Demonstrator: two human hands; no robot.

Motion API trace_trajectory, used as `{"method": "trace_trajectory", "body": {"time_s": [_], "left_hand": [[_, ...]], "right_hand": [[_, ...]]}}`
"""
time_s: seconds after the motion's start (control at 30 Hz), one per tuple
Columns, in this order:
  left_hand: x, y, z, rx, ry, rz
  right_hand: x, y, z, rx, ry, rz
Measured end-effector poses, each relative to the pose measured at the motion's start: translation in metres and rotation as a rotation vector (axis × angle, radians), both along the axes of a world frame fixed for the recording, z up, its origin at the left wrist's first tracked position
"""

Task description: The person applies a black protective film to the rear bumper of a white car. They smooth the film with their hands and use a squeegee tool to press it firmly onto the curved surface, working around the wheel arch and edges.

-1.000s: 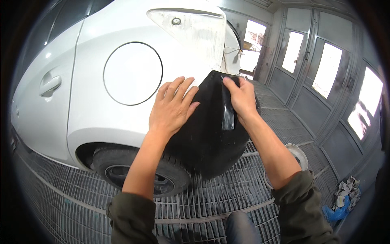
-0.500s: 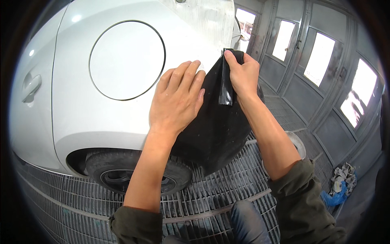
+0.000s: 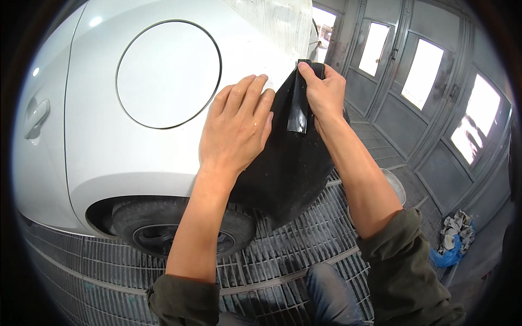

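Observation:
My left hand (image 3: 232,124) lies flat on the white car's rear side panel (image 3: 147,155), just beyond the round fuel flap (image 3: 169,76). Its fingers are stretched out and hold nothing. At the rear corner of the car, my right hand (image 3: 326,89) grips the top edge of a black sheet (image 3: 291,174), thumb towards me. From under that thumb a glossy black strip (image 3: 297,111) hangs down over the sheet. The fingertips behind the edge are hidden. The sheet reaches down to a pointed lower corner behind the rear wheel (image 3: 157,233).
Metal floor grating (image 3: 261,266) lies beneath the car and my knee (image 3: 331,293). A round pale container (image 3: 394,185) stands partly behind my right forearm. Crumpled paper and a blue plastic bag (image 3: 452,252) lie by the grey windowed doors (image 3: 402,114) on the right.
The glossy strip's lower end has swung slightly left and up. My right hand keeps its grip on the sheet's edge, and my left hand stays on the panel. The view has shifted a little.

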State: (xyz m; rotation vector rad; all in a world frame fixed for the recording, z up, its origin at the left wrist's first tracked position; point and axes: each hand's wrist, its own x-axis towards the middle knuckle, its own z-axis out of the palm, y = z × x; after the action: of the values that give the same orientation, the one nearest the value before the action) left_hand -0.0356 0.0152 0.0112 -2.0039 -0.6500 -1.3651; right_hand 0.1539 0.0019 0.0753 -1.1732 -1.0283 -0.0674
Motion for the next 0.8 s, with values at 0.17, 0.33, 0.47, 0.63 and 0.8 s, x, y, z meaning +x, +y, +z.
{"method": "trace_trajectory", "body": {"time_s": [0.17, 0.33, 0.47, 0.63, 0.8], "left_hand": [[-0.002, 0.0, 0.0, 0.026, -0.002, 0.01], [0.001, -0.001, 0.0, 0.007, -0.011, 0.0], [0.0, 0.0, -0.001, 0.01, -0.015, -0.007], [-0.002, 0.002, -0.001, 0.017, -0.022, -0.011], [0.001, 0.002, -0.001, 0.042, -0.025, -0.009]], "right_hand": [[-0.008, 0.0, 0.002, 0.038, -0.001, -0.007], [-0.006, 0.001, -0.001, 0.058, 0.04, -0.004], [-0.004, -0.001, -0.001, 0.041, 0.035, 0.054], [-0.014, -0.001, -0.001, 0.098, 0.042, 0.029], [-0.003, -0.002, 0.003, 0.042, 0.03, 0.085]]}}
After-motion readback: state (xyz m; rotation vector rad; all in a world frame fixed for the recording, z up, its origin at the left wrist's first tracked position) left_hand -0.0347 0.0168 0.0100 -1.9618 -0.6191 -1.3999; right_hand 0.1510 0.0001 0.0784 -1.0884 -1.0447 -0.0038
